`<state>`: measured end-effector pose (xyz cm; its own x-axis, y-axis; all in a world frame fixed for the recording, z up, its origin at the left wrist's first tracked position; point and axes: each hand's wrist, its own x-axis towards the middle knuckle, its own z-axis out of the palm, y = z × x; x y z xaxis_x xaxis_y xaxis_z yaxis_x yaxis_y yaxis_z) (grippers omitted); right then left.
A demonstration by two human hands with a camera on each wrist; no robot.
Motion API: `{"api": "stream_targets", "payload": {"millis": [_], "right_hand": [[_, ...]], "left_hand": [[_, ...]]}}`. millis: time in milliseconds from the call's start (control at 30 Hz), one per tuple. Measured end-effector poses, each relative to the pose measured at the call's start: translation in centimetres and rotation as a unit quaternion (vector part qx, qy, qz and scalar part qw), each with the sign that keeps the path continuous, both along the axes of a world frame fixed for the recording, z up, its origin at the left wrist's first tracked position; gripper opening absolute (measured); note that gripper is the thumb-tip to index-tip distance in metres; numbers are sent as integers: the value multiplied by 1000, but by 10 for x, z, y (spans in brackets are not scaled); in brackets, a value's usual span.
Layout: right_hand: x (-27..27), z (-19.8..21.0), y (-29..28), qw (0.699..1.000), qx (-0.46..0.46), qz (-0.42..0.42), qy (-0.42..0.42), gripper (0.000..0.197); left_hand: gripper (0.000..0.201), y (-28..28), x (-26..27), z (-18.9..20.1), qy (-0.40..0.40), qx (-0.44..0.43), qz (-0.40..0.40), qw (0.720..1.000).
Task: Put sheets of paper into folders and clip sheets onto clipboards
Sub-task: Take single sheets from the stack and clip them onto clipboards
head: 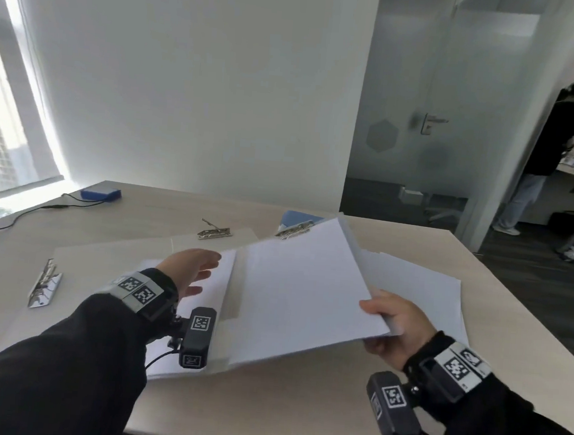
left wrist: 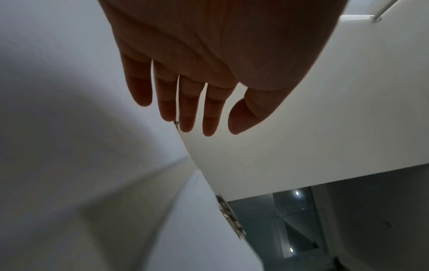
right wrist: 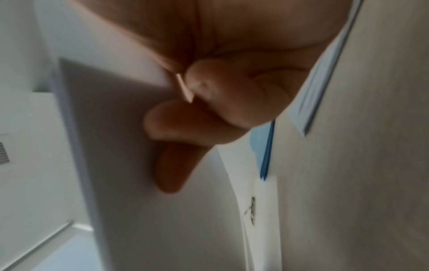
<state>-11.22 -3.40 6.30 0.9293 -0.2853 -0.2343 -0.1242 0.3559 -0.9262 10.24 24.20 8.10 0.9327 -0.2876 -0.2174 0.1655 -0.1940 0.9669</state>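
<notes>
My right hand [head: 394,323] grips the near right corner of a thin stack of white sheets [head: 307,287], lifted and tilted over the table. In the right wrist view the fingers [right wrist: 176,128] curl under the sheets [right wrist: 111,128]. My left hand [head: 195,267] hovers flat with straight fingers [left wrist: 185,110] over white paper [head: 217,280] lying in an open translucent folder [head: 110,258] on the table. The folder's metal clip [head: 45,283] lies at its left. A second clip [head: 214,230] sits on a clipboard further back. A third clip [head: 294,230] shows behind the lifted sheets.
More white sheets [head: 421,282] lie on the table to the right. A blue folder [head: 296,216] peeks out behind the stack. A blue box [head: 101,193] with a black cable [head: 21,213] sits at the far left. A person [head: 544,158] stands beyond the glass door.
</notes>
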Motion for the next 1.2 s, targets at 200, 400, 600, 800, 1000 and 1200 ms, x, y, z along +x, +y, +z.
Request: {"api": "stream_targets", "payload": {"millis": [200, 400, 600, 800, 1000, 1200], "right_hand": [[-9, 13, -32, 996, -9, -61, -64, 43], [-8, 8, -32, 987, 30, -130, -94, 32], [-4, -1, -20, 976, 76, -170, -114, 25], [-1, -6, -13, 987, 59, -124, -85, 31], [10, -15, -4, 992, 36, -114, -48, 31], [15, -13, -1, 989, 51, -117, -71, 25]], "left_hand": [[37, 12, 9, -3, -79, 158, 28, 984], [76, 29, 28, -26, -27, 173, 114, 978], [83, 3, -5, -25, 153, -178, 57, 970], [9, -34, -35, -3, 87, -230, 12, 969], [54, -50, -58, 5, -78, -168, -82, 979], [63, -46, -61, -4, 3, -175, -130, 976]]}}
